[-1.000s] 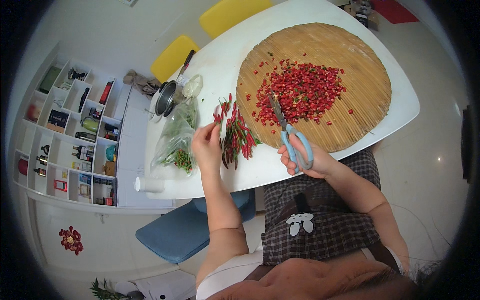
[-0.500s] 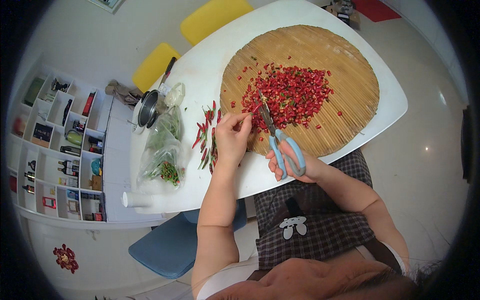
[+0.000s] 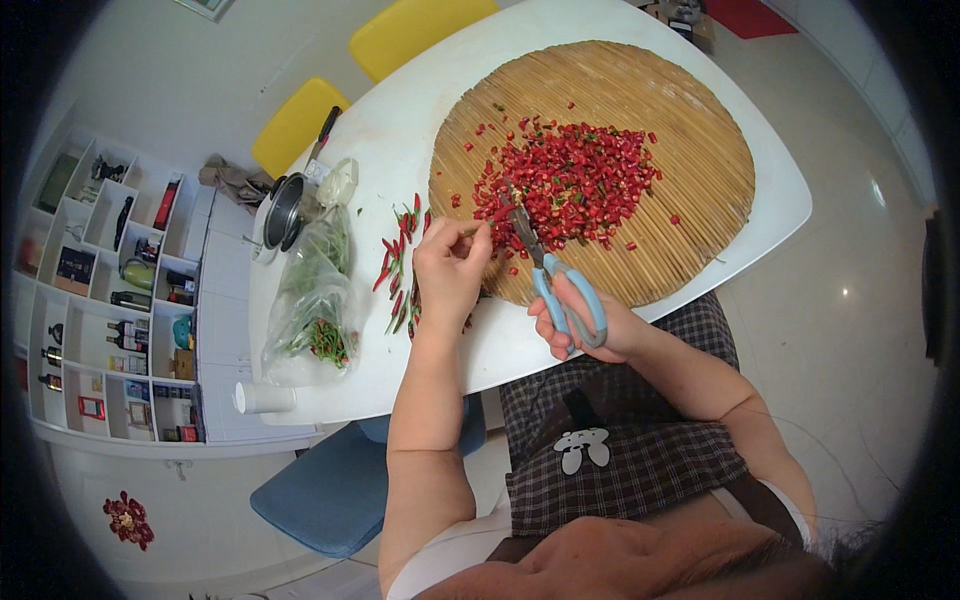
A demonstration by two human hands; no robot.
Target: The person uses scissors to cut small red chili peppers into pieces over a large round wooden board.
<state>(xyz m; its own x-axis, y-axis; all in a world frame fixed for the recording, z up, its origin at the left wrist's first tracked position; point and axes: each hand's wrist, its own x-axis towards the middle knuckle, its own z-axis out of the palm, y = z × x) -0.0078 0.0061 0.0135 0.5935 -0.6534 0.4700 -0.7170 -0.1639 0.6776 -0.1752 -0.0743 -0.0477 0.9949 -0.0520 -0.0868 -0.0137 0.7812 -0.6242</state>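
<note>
My left hand (image 3: 448, 272) is closed in a pinch at the left edge of a round slatted wooden board (image 3: 705, 165). Between its thumb and fingers is a small red chili pepper, mostly hidden by the fingers. My right hand (image 3: 618, 332) grips scissors (image 3: 541, 258) with light blue and grey handles. Their blades point away from me, close beside the left fingertips, over the edge of a heap of chopped red chili (image 3: 590, 178). Left of my left hand, several whole red chilies with green stems (image 3: 393, 268) lie on the white table, partly covered by that hand.
A clear plastic bag (image 3: 308, 285) with chilies and green stems lies farther left. Behind it are a dark pan (image 3: 285, 212) and a knife (image 3: 325, 130). A white cylinder (image 3: 265, 398) stands at the table's near-left corner. Yellow chairs (image 3: 425, 32) and a blue chair (image 3: 325, 490) flank the table.
The whole view has shifted slightly. The chili that stuck out from my left fingertips toward the blades now shows much less. The scissors stay in my right hand.
</note>
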